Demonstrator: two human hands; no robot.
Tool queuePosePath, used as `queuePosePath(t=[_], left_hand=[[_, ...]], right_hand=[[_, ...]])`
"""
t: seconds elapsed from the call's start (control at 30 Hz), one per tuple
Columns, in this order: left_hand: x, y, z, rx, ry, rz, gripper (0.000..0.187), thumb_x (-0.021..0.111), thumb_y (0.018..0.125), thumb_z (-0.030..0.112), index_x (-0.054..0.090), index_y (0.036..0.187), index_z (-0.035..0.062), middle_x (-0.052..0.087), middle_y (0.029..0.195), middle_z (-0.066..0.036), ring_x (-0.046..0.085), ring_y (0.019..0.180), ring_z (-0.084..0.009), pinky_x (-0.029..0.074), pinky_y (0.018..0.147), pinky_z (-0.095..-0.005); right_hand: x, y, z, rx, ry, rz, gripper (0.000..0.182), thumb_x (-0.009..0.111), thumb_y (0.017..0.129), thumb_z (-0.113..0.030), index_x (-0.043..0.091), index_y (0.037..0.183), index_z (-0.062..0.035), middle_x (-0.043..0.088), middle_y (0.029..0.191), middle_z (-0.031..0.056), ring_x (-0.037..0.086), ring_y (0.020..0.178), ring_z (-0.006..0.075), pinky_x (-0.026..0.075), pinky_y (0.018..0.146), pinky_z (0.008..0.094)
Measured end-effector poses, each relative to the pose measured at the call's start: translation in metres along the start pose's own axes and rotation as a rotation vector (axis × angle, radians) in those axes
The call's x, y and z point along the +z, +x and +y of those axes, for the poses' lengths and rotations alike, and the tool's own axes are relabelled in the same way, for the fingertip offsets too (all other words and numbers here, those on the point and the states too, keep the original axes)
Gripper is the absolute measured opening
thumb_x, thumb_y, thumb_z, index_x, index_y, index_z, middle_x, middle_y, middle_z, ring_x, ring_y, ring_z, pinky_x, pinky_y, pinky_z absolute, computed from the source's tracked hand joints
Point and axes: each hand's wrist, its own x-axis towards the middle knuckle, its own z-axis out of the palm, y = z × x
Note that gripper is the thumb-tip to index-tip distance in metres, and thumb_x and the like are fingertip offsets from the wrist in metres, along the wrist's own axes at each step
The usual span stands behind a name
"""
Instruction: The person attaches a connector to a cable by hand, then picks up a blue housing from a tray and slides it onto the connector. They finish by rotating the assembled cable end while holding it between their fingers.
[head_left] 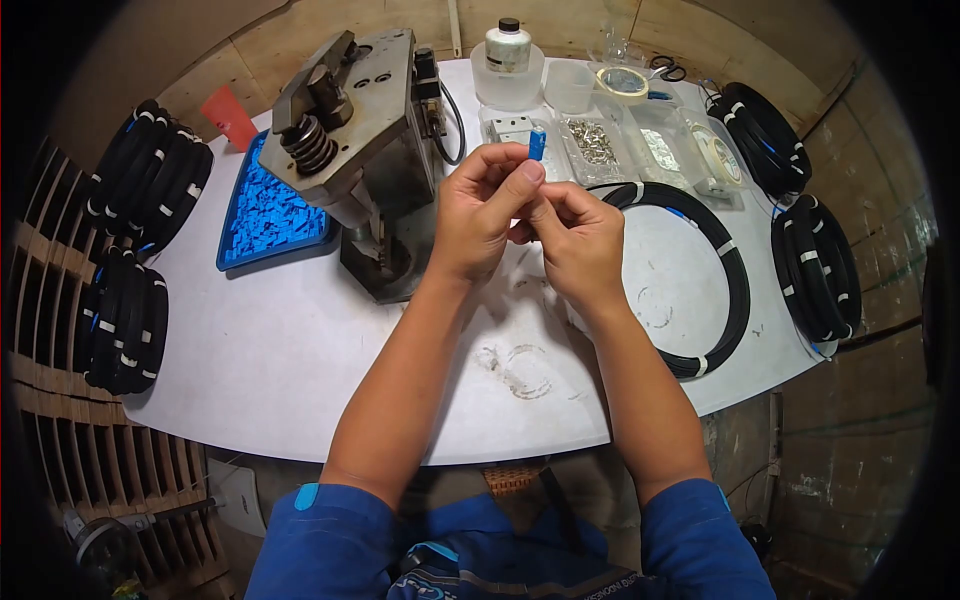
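Observation:
My left hand (478,212) is closed, pinching a small blue plastic connector (537,146) between thumb and fingers. The connector stands upright above the fingertips, with a light, metallic-looking spot at its top. My right hand (580,238) is closed just below and beside it, its fingertips meeting the left thumb. What the right fingers grip is hidden. A coil of black cable (738,285), tied with white bands, lies on the table by my right hand, and its upper end passes behind that hand.
A heavy metal press (385,130) stands left of my hands. Beyond it is a blue tray (228,262) of blue pieces. Clear bins hold small metal parts (592,142) and tape rolls (622,82). More cable coils (150,170) hang at both table (250,370) sides.

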Motion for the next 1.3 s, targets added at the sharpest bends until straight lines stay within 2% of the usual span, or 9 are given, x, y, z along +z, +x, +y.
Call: queuePosePath(t=[0.07,0.3,0.37,0.6,0.97,1.3], left_hand=[[0.0034,0.0021,-0.0034,0.092,0.033,0.09,0.02,0.07,0.089,0.016,0.062,0.103,0.0033,0.062,0.079,0.0,0.053,0.065,-0.0048,0.041,0.05,-0.0194],[0.0055,0.0002,-0.0022,0.109,0.029,0.092,0.02,0.069,0.09,0.016,0.063,0.103,0.0024,0.062,0.079,-0.001,0.053,0.066,-0.0053,0.042,0.051,-0.0199],[0.0007,-0.0006,-0.0024,0.099,0.009,0.059,0.018,0.064,0.093,0.013,0.061,0.107,0.0023,0.063,0.092,-0.007,0.059,0.079,-0.011,0.048,0.066,-0.0237],[0.0014,-0.003,0.001,0.043,0.079,0.002,0.021,0.064,0.092,0.013,0.061,0.11,0.002,0.063,0.094,-0.006,0.058,0.082,-0.0099,0.048,0.068,-0.0228],[0.0053,-0.0045,0.0005,0.138,0.014,0.005,0.025,0.062,0.093,0.012,0.061,0.115,0.0017,0.061,0.096,-0.007,0.058,0.085,-0.0107,0.049,0.072,-0.0231],[0.0076,-0.005,0.0,0.161,0.015,0.037,0.021,0.062,0.093,0.011,0.06,0.112,0.0013,0.062,0.095,-0.008,0.058,0.086,-0.0115,0.05,0.076,-0.0252]], right_hand=[[0.0,0.0006,0.0018,-0.003,0.013,0.004,0.017,0.065,0.093,-0.013,0.068,0.094,0.0041,0.07,0.08,0.0084,0.067,0.071,0.0122,0.057,0.064,0.0261],[0.0001,0.0003,-0.0008,0.013,-0.034,-0.001,0.018,0.067,0.092,-0.014,0.069,0.095,0.0038,0.071,0.08,0.0087,0.067,0.07,0.0119,0.057,0.064,0.0255],[0.0005,-0.0001,-0.0009,0.018,-0.045,0.0,0.018,0.067,0.092,-0.013,0.07,0.095,0.0038,0.071,0.08,0.0086,0.066,0.07,0.0115,0.057,0.064,0.0251],[-0.0013,-0.0003,0.0,0.004,-0.073,0.005,0.016,0.067,0.091,-0.012,0.07,0.094,0.0031,0.07,0.078,0.0076,0.064,0.068,0.0093,0.054,0.062,0.0237],[-0.0005,-0.0013,-0.0005,-0.021,-0.059,-0.002,0.016,0.068,0.091,-0.013,0.069,0.092,0.0028,0.07,0.076,0.006,0.063,0.068,0.0075,0.053,0.062,0.0238],[-0.0002,-0.0008,0.0015,-0.034,-0.061,-0.018,0.016,0.068,0.091,-0.013,0.069,0.092,0.0031,0.069,0.075,0.0056,0.062,0.068,0.0068,0.052,0.063,0.0232]])
